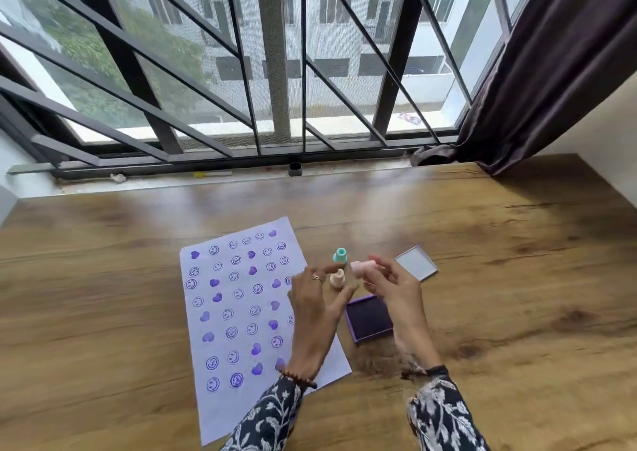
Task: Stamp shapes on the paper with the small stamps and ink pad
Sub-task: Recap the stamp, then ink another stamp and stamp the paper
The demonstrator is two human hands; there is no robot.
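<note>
Pink stamp [362, 267] in right grip [393, 287]

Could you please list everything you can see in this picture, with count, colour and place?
paper: one, white, covered in purple smiley and heart prints, on the table left of centre
ink pad: one, purple, open, right of the paper
ink pad lid: one, grey, beyond the pad
teal stamp: one, upright, by the paper's right edge
cream stamp: one, nearer than the teal one
pink stamp: one, held on its side
table: one, brown wood
window bars: dark, behind the table
curtain: one, dark, far right
left hand: over the paper's right edge, grip open
right hand: above the pad, holding the pink stamp
</note>
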